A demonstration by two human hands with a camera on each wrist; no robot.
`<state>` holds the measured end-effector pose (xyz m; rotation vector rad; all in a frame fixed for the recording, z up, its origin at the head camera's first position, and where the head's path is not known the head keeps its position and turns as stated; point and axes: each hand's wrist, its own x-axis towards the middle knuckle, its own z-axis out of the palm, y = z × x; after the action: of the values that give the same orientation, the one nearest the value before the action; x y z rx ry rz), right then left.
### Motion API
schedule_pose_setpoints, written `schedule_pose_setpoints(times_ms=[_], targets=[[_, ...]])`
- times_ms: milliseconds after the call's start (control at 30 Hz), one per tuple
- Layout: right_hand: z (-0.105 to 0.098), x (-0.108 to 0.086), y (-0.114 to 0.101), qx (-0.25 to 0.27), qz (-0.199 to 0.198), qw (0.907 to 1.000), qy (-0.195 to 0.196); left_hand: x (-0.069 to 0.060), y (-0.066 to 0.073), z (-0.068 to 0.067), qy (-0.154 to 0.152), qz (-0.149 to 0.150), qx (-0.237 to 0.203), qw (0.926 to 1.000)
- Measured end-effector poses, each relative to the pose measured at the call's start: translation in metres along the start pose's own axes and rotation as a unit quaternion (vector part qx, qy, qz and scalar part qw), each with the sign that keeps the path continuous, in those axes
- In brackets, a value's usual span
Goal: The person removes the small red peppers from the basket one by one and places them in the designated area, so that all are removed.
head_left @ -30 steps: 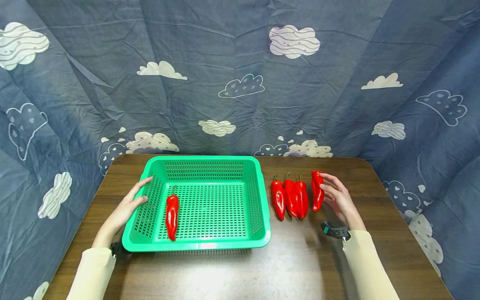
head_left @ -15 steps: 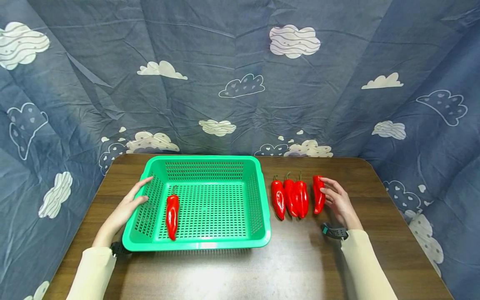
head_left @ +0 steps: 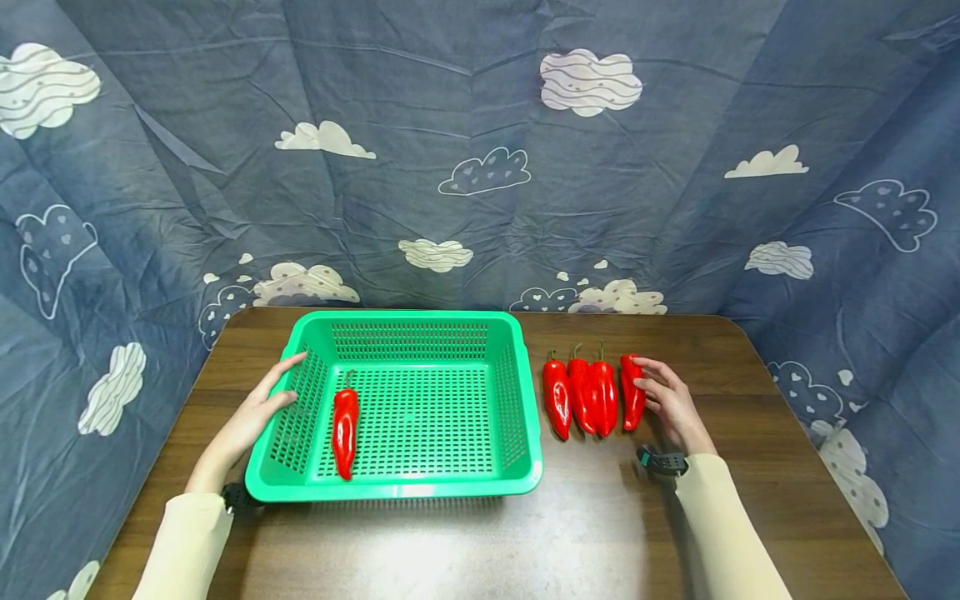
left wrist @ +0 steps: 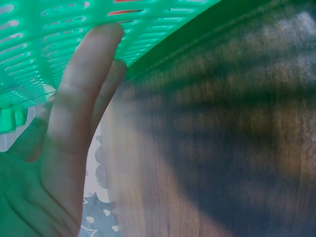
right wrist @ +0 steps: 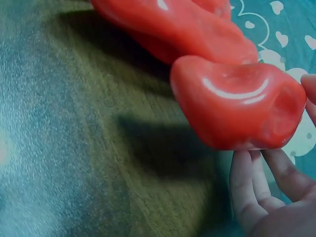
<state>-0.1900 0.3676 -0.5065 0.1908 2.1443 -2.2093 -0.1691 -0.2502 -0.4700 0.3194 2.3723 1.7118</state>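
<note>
My left hand lies at the left side of a green plastic basket, with fairly straight fingers touching its rim and outer wall. The left wrist view shows fingers against the slotted wall. One red pepper lies inside, stem pointing away. Right of the basket, my right hand pinches another red pepper upright in line with the others. In the right wrist view this pepper sits between thumb and fingers; whether it touches the table cannot be told.
Three red peppers lie side by side between the basket and my right hand, stems away from me. The brown wooden table ends at a blue curtain with white clouds.
My right hand has brought its pepper a little toward me, then slightly left toward the row of three. The left hand and basket have stayed put.
</note>
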Motion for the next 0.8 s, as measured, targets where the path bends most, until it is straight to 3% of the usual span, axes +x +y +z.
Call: schedule_pose_setpoints(times_ms=[467,633,800], targets=[[0.0074,0.0042,0.0016,-0.126,-0.005,0.9920,0.000,0.0004,-0.0019,0.0000,0.000,0.004,-0.006,1.0000],[0.0095,0.0042,0.0013,-0.148,-0.018,0.9887,-0.006,0.0010,-0.0024,0.0000,0.002,0.008,-0.002,1.0000],[0.0100,0.0028,0.0007,-0.139,-0.019,0.9901,-0.002,0.0007,-0.0020,-0.0001,0.003,0.009,0.004,0.9999]])
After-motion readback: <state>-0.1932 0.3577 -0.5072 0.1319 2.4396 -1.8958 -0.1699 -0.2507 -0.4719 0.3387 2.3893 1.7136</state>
